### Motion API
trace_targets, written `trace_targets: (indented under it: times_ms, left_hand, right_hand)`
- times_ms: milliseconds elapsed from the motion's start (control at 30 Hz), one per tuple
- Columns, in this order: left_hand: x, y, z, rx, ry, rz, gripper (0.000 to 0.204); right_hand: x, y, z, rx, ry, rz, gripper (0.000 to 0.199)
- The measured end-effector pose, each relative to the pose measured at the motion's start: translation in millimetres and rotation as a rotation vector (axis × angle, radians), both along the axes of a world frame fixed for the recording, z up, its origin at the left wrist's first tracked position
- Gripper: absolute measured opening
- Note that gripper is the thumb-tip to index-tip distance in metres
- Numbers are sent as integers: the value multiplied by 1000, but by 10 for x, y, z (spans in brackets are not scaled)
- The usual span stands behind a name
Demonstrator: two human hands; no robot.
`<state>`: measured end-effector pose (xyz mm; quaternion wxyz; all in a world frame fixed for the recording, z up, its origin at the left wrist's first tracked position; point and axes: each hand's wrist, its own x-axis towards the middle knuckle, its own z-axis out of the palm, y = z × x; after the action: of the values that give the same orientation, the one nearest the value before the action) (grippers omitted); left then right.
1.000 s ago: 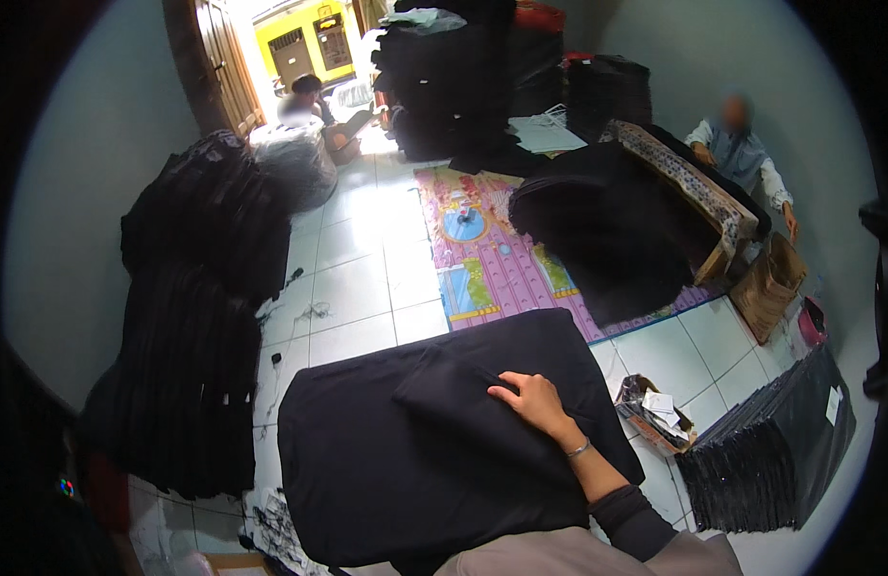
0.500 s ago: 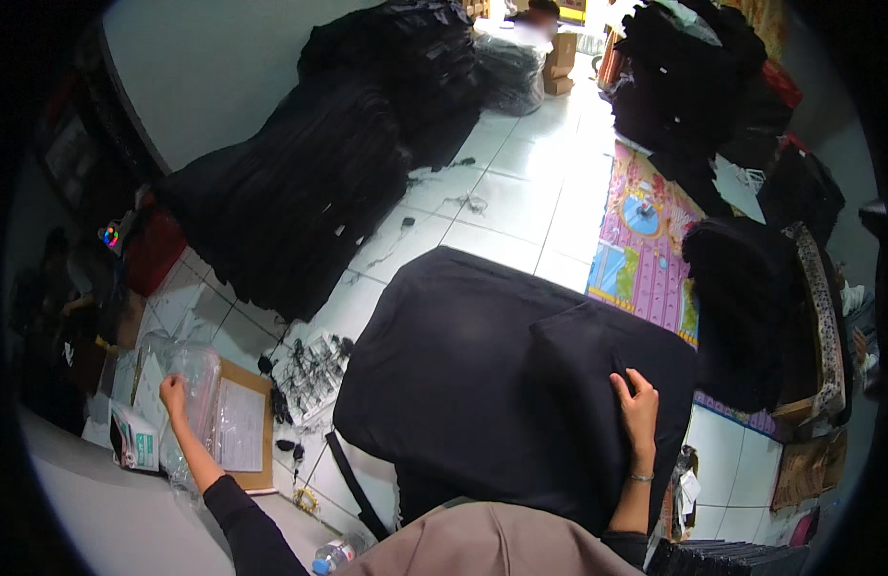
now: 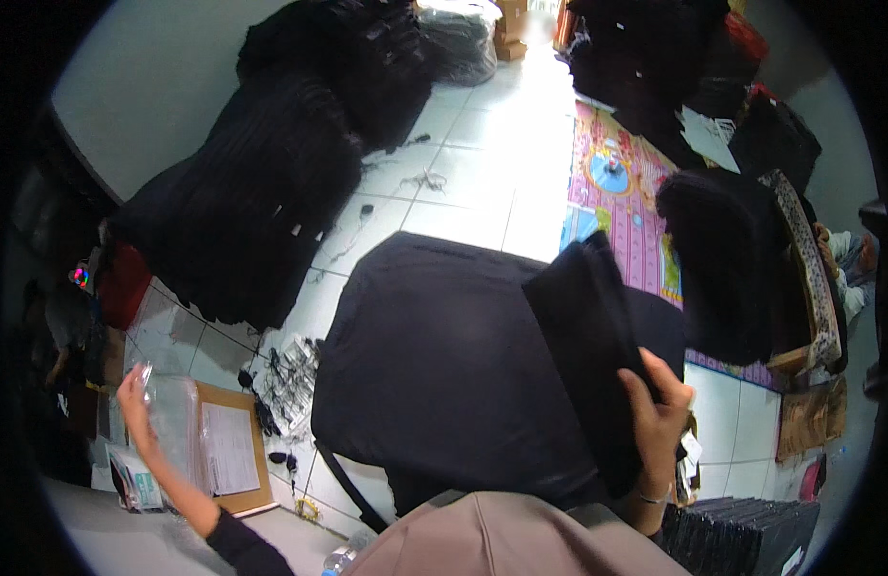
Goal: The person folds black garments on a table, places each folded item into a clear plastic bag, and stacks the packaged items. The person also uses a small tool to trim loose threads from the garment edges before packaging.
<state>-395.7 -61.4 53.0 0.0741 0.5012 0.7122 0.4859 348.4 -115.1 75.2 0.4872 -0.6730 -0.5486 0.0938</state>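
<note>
My right hand point(image 3: 660, 403) grips the right edge of a folded black cloth point(image 3: 588, 355), its thumb on the near face and the other fingers partly hidden. The folded cloth stands tilted up above a wide, black cloth-covered surface point(image 3: 434, 355) in front of me. Far to the left, my left hand point(image 3: 135, 394) is closed in a pinch on a clear plastic bag point(image 3: 147, 371). Below and beside that hand lie more clear plastic bags point(image 3: 180, 422), next to a brown board with a white sheet point(image 3: 229, 446).
Large piles of black cloth point(image 3: 252, 182) lie at the far left, with another heap point(image 3: 646, 67) at the far right. A colourful mat point(image 3: 617, 182) covers tiles on the right. A stack of black packs point(image 3: 742, 533) stands at the lower right. A plastic bottle point(image 3: 340, 559) is near me.
My right hand has lifted the folded black cloth and tilted it up off the surface. Clear plastic now shows at my left hand's fingertips. The whole view has shifted a little.
</note>
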Motion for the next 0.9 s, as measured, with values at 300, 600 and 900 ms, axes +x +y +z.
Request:
trace_targets:
  times_ms: [300,600,900]
  left_hand:
    - [4497,786,-481,-222,-175,-590,35]
    - [4945,-43,-1115,-323,592,-900,64]
    - [5068,7,-1437,-173,475,-871,39]
  right_hand:
    - [9,-694,999,-272,-169,-299,22]
    - [277,-751,1080,457,-154,716,15]
    - [279,-822,1187,332,-155,737,13]
